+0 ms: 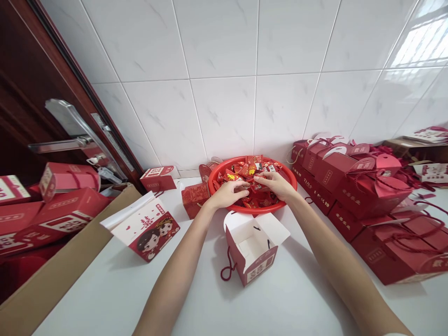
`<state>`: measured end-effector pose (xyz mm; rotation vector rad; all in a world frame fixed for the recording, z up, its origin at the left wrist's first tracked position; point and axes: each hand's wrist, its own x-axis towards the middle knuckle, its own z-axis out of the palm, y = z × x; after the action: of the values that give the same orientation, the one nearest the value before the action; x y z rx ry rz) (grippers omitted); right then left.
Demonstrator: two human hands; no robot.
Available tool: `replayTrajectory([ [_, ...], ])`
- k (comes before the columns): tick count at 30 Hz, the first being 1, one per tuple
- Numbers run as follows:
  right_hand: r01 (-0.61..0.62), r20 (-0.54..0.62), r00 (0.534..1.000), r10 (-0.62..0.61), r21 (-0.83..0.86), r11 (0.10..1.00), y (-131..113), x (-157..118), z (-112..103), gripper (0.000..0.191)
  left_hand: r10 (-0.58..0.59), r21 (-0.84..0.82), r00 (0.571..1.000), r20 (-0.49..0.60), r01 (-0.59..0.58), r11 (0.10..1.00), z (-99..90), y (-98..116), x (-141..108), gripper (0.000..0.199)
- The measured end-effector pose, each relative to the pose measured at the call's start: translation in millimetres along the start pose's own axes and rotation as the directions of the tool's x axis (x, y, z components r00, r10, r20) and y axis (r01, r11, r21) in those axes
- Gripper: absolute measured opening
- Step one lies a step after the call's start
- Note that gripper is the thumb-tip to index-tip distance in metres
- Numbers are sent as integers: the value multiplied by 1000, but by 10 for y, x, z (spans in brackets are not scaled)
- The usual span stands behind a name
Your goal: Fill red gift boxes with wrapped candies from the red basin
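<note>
A round red plastic basket (296, 187) against the wall holds many small red wrapped candies (250, 169). Both hands reach into it. My left hand (229, 192) is over the left part of the candies, its fingers curved and a gap showing between thumb and fingers. My right hand (276, 185) is at the right part, thumb and fingertips closing on a red wrapped candy, partly hidden by the fingers. In front of the basket stands an open red gift box (257, 263) with a white inside, flaps spread and a dark red cord loop at its left. No candy shows inside it.
A cartoon-printed box (150, 228) with its lid up and a red box (195, 199) stand left of the basket. Stacked red boxes (364, 186) line the right side. At left, a cardboard carton (80, 252) holds more boxes beside a door handle (63, 144). Tiled wall behind.
</note>
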<state>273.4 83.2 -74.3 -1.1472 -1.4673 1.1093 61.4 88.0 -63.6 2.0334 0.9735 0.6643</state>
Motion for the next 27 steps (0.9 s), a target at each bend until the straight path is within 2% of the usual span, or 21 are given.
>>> replayTrajectory([
  [3, -25, -41, 999, 29, 91, 996, -50, -19, 8, 42, -5, 10, 1000, -1, 5, 1000, -4, 7, -8, 37],
  [5, -10, -67, 998, 14, 73, 997, -89, -38, 9, 42, -12, 20, 1000, 2, 12, 1000, -7, 10, -11, 37],
  [9, 41, -52, 997, -49, -146, 988, -142, -62, -48, 38, -2, 35, 1000, 1, 2, 999, -8, 8, -14, 37],
  [11, 52, -94, 992, -84, -302, 952, -150, -63, -135, 33, -5, 28, 1000, 3, 5, 1000, -5, 5, -15, 37],
  [13, 19, -132, 986, -100, -507, 862, -152, -62, -253, 24, -17, 14, 1000, 2, 17, 1000, 1, 4, -14, 38],
  [15, -29, -83, 996, -41, -698, 716, -153, -67, -368, 19, -31, 0, 1000, -1, 31, 1000, 6, 4, -12, 38],
  [16, -35, -33, 999, 16, -767, 641, -154, -71, -410, 24, -38, -6, 999, -2, 38, 999, 8, 2, -11, 38],
  [18, -18, 54, 991, 124, -858, 513, -154, -80, -444, 45, -40, -12, 999, -3, 40, 999, 12, -4, -8, 37],
  [21, -21, 50, 982, 183, -930, 367, -140, -72, -377, 78, -28, -23, 1000, -4, 28, 999, 14, -23, -9, 37],
  [24, -43, 15, 981, 193, -955, 295, -108, -36, -275, 85, -18, -30, 1000, -3, 18, 999, 14, -40, -14, 37],
  [27, -65, -7, 984, 180, -946, 319, -73, 1, -246, 65, 1, -27, 1000, 4, 0, 1000, 11, -44, -21, 36],
])
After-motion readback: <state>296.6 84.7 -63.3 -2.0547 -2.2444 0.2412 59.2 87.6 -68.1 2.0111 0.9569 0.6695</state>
